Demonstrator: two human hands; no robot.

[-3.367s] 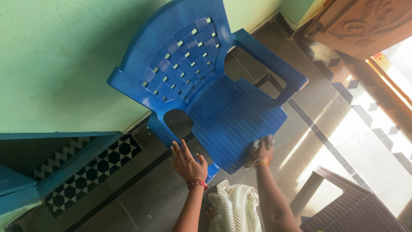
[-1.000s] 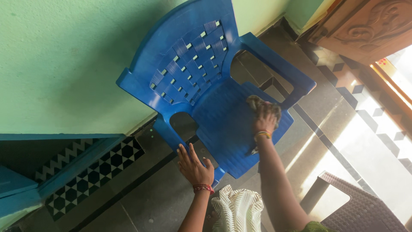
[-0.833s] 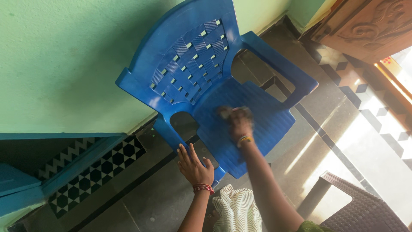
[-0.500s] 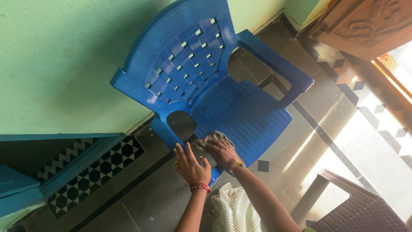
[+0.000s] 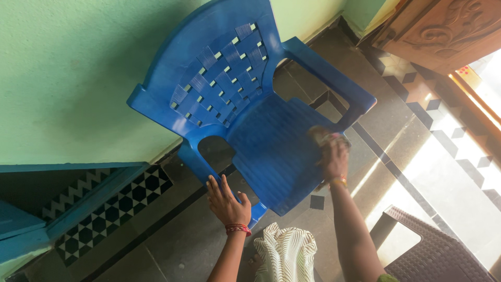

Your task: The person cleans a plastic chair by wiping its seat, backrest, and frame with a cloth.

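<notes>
Near edge: striped cream cloth bunched low at centre, brown woven stool at near right; left hand flat on the near left arm end of the blue plastic chair, fingers spread wide and gripping nothing, bracing it; right hand farther right on the seat's right edge, fingers curled over a dark rag, blurred; chair stands against the green wall, carved wooden door far right; wiping well, by my judgement, calls for firm pressure along the seat ribs, overlapping passes, the brace kept steady so the chair cannot slide.
</notes>
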